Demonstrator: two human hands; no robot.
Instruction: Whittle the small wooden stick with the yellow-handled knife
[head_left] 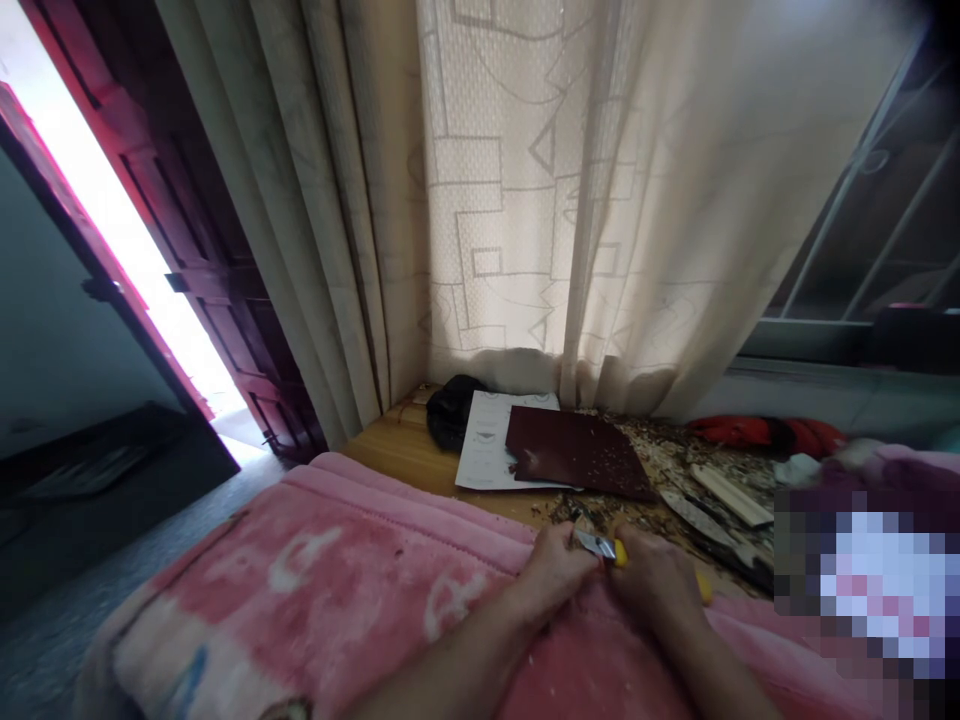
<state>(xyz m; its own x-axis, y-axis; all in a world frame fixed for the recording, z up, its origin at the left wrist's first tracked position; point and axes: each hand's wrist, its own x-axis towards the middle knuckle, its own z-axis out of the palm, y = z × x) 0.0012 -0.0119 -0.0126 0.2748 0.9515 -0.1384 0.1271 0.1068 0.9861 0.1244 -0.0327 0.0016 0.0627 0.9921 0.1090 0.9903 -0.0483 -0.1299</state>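
Observation:
My right hand (pixel 660 578) is wrapped around a yellow utility knife (pixel 620 553). Its metal blade end points left toward my left hand, and the yellow tail shows behind my fist. My left hand (pixel 556 566) is closed just left of the blade. Whatever it grips is mostly hidden by the fingers. Both hands are held close together over a pink blanket (pixel 345 540), at the near edge of a wooden table (pixel 390 460). Wood shavings (pixel 600 512) lie just beyond the fingers.
A dark red board (pixel 577 450) lies over a white printed sheet (pixel 478 440), beside a black bag (pixel 450 410). To the right are a broad-bladed knife (pixel 701 518), a pale wooden strip (pixel 731 494), many shavings and a red-orange cloth bundle (pixel 765 435). Curtains (pixel 510 200) hang behind.

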